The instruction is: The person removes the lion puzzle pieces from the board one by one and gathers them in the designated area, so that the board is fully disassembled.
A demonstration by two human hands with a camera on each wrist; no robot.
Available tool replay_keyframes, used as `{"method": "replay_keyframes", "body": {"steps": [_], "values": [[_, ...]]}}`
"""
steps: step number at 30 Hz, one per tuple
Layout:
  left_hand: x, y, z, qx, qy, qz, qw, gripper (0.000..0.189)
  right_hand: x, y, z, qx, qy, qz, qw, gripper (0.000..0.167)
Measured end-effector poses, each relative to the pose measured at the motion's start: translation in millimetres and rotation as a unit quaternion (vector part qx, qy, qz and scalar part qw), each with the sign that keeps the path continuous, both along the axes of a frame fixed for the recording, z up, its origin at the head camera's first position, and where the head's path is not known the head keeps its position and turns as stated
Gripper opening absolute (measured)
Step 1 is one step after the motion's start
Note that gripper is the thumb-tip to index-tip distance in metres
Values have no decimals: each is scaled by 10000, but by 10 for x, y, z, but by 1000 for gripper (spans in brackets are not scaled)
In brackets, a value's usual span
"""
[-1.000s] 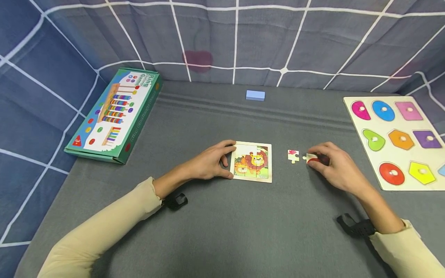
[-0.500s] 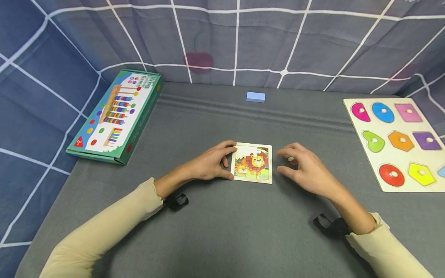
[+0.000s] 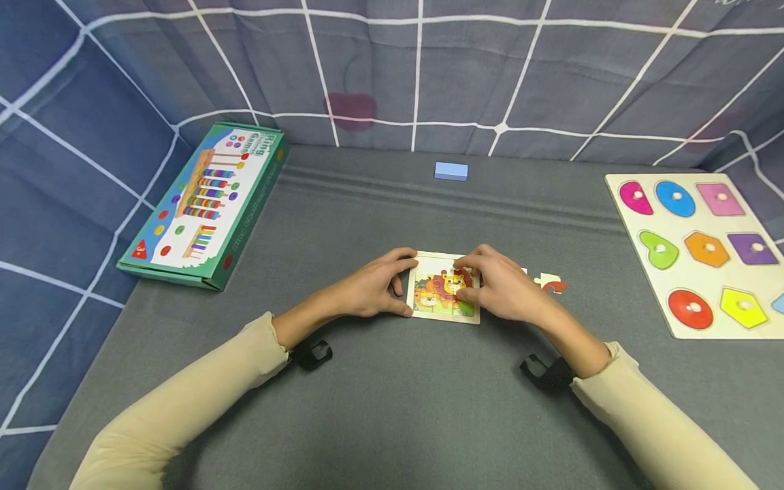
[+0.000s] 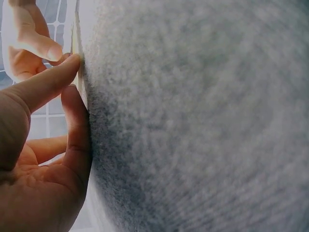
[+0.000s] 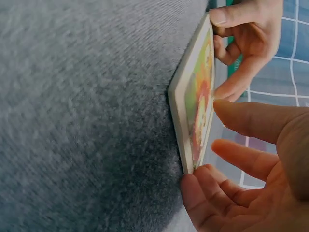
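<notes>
A small square jigsaw puzzle tray [image 3: 444, 316] with a lion picture lies at the middle of the table in the head view. My left hand [image 3: 375, 284] holds its left side, index finger at the far corner and thumb at the near corner. My right hand [image 3: 499, 282] reaches over the right half, its thumb and index fingertips on the picture and set apart. Its lower fingers [image 5: 190, 198] rest at the tray's edge in the right wrist view. A loose jigsaw piece [image 3: 550, 283] with red on it lies right of the tray; another beside it is mostly hidden behind my right hand.
A green ring game box [image 3: 208, 204] lies at the back left. A small blue block [image 3: 450, 171] sits near the back curtain [image 3: 465, 75]. To the right lies a wooden shape board [image 3: 664, 286] with knobbed coloured shapes.
My right hand has left the loose piece and moved left onto the picture, leaving that piece on the table. My left hand stays at the tray's left side.
</notes>
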State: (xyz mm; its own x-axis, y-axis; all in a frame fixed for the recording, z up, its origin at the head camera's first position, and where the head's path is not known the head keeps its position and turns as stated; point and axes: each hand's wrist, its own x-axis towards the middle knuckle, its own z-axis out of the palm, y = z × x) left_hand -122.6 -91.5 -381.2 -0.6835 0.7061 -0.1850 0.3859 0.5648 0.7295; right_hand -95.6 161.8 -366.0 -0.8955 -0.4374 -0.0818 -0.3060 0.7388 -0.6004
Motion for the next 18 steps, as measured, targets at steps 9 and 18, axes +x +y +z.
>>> {"method": "replay_keyframes", "body": {"steps": [9, 18], "values": [[-6, -4, 0, -27, 15, -23, 10000, 82, -55, -43, -17, 339, -171, 65, 9993, 33], [-8, -2, 2, -24, -15, -22, 10000, 83, -80, -37, -31, 225, -222, 47, 9995, 29]]}}
